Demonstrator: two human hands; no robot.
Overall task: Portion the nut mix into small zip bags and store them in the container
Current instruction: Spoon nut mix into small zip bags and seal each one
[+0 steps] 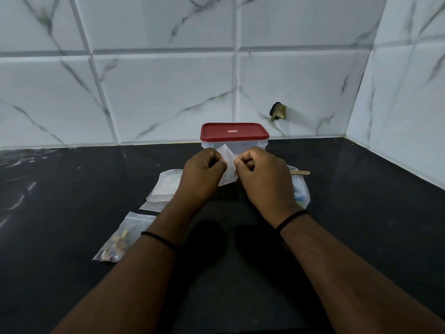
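The dark table point(72, 189) takes most of the view, with a tiled marble-look wall point(168, 92) behind it. Near the wall stands the container point(234, 143), clear, with its red lid point(234, 132) on. In front of it both hands are raised just above the table. The left hand point(203, 174) and the right hand point(262, 175) each have the fingers curled, and together they pinch the top of one small zip bag point(228, 162) between them. This bag looks empty, so I judge the step is opening a new bag, before filling. The next move probably calls for pulling the two sides of the mouth apart and keeping it open with one hand, so the other is free to scoop.

On the left lies a stack of empty zip bags point(163, 189), and nearer to the person one filled bag point(118, 239) with nuts inside.

The big bag of nut mix point(301, 191) is mostly hidden behind the right hand. Only the end of a wooden scoop handle point(301, 173) shows there. The fingertips are turned away, so the exact grip is hard to see. The container seems empty, but the hands cover its lower part.
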